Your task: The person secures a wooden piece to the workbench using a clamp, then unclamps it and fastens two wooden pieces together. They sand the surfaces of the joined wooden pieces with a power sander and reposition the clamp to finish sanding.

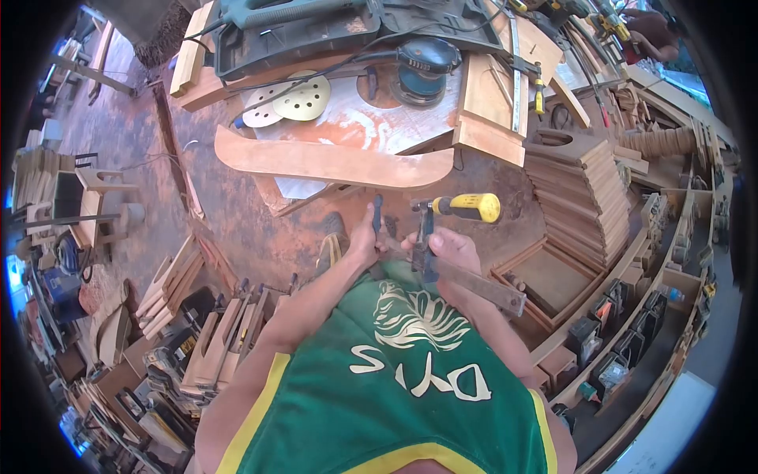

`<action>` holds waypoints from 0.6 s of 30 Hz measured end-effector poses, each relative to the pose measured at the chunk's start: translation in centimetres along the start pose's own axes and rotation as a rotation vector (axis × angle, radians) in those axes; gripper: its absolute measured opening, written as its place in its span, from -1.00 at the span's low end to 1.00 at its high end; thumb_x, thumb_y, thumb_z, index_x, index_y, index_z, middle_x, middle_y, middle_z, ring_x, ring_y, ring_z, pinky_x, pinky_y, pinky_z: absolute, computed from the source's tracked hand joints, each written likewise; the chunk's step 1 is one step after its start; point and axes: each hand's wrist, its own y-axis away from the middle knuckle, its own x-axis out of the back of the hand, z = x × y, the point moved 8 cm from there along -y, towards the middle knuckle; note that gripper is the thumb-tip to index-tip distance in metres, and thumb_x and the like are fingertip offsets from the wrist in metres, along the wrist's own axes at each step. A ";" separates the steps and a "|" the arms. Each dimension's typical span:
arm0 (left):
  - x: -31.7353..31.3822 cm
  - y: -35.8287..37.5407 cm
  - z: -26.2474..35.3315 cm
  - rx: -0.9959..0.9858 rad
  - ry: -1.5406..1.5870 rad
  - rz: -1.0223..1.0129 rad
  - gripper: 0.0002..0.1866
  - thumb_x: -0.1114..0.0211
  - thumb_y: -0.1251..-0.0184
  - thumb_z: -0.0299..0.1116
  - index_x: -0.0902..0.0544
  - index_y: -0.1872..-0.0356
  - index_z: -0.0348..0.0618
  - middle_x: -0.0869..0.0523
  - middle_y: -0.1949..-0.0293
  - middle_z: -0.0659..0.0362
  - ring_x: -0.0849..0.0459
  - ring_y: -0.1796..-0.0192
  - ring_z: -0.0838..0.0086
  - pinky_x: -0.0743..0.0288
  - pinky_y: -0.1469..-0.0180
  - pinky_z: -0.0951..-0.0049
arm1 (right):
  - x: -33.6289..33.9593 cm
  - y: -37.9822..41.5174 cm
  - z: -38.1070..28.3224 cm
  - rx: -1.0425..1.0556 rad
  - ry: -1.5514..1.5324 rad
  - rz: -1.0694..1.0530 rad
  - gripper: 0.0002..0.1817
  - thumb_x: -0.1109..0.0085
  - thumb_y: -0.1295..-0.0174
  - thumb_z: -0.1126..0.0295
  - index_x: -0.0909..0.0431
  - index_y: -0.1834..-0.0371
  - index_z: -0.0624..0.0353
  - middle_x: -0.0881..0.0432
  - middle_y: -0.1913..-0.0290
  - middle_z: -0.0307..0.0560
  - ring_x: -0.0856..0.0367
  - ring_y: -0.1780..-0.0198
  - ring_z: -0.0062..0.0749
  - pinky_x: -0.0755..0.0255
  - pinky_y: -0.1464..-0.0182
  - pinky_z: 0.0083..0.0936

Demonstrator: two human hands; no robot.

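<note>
My right hand (454,246) is closed around a bar clamp (426,237) with a yellow and black handle (478,207), held in front of my body. My left hand (367,239) is just left of it, its fingers closed on a small dark object (377,212) that I cannot make out. Beyond both hands, a long curved wooden board (332,160) lies at the near edge of the workbench. Two perforated sanding discs (302,96) and a blue sander (424,69) rest behind the board.
An open dark tool case (300,47) lies at the back of the bench. Stacked wooden pieces (580,189) stand at the right, beside shelves with tools (616,340). More clamps and boards (225,340) are at the lower left. Another person (654,33) is at the upper right.
</note>
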 end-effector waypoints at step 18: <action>-0.9 -4.2 1.3 0.186 0.166 -0.189 -0.58 0.15 -0.81 0.06 -0.55 0.10 0.03 -0.58 0.37 0.31 -0.51 0.39 0.52 -0.34 0.40 0.36 | -3.4 -4.5 -1.8 -0.009 -0.045 0.245 -0.72 -0.37 -0.39 0.26 -0.71 0.14 0.32 -0.81 0.19 0.05 -0.70 0.19 -0.42 -0.53 0.05 -0.46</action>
